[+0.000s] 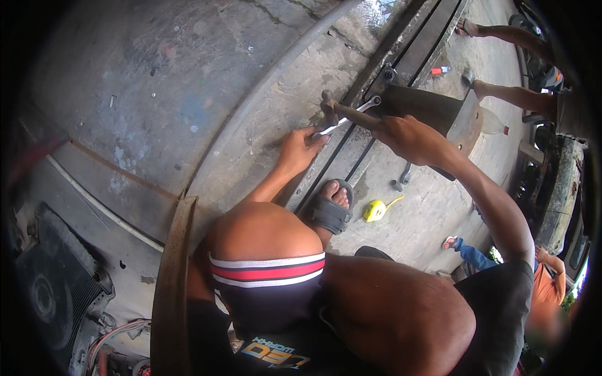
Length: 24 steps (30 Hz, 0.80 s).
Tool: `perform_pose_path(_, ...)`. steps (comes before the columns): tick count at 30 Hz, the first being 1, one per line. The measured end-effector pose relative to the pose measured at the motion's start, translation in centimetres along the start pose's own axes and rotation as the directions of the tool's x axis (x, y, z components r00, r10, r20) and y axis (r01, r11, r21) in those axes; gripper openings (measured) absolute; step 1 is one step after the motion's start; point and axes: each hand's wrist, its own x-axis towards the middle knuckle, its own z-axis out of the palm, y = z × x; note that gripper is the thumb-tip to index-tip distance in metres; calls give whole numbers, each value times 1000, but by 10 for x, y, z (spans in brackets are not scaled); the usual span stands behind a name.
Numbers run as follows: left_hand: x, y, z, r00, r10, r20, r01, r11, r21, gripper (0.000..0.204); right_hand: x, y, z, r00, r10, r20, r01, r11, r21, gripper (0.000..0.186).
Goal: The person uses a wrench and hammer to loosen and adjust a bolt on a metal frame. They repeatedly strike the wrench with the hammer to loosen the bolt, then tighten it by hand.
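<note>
My left hand (pixel 300 150) is closed around the near end of a shiny combination wrench (pixel 334 128). The wrench's ring end points toward a bolt (pixel 389 74) on a long metal beam (pixel 333 164); I cannot tell whether the ring touches anything. A hammer (pixel 356 116) is gripped by its handle in my right hand (pixel 411 139). Its head hangs close to the wrench, just beyond my left fingers; contact between them is unclear. Beside the bolt, a wide dark metal plate (pixel 433 108) stands across the beam, partly behind my right hand.
My sandalled foot (pixel 331 207) is on the beam. A yellow tape measure (pixel 375 210) lies on the concrete, near another wrench (pixel 406 174). Farther off are a red marker-like item (pixel 440 71) and a plastic bottle (pixel 492 123). Other people's legs (pixel 517 100) show at the right.
</note>
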Motion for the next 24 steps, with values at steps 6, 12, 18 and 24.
perform_pose_path(6, 2, 31, 2, 991, 10, -133, -15, 999, -39, 17, -14, 1, -35, 979, 107, -172, -64, 970, 236, 50)
perform_pose_path(12, -7, 50, 9, 998, 46, -50, -56, 973, -222, 13, -19, 10, -48, 896, 219, -385, -77, 933, 352, 57)
perform_pose_path(18, 31, 70, -35, 975, 211, -74, -204, 975, 90, 17, -13, 6, -53, 922, 182, -341, -13, 897, 442, 57)
perform_pose_path(24, 72, 104, -51, 965, 259, 29, -247, 871, 426, 17, -11, 6, -43, 935, 268, -230, -113, 844, 525, 57)
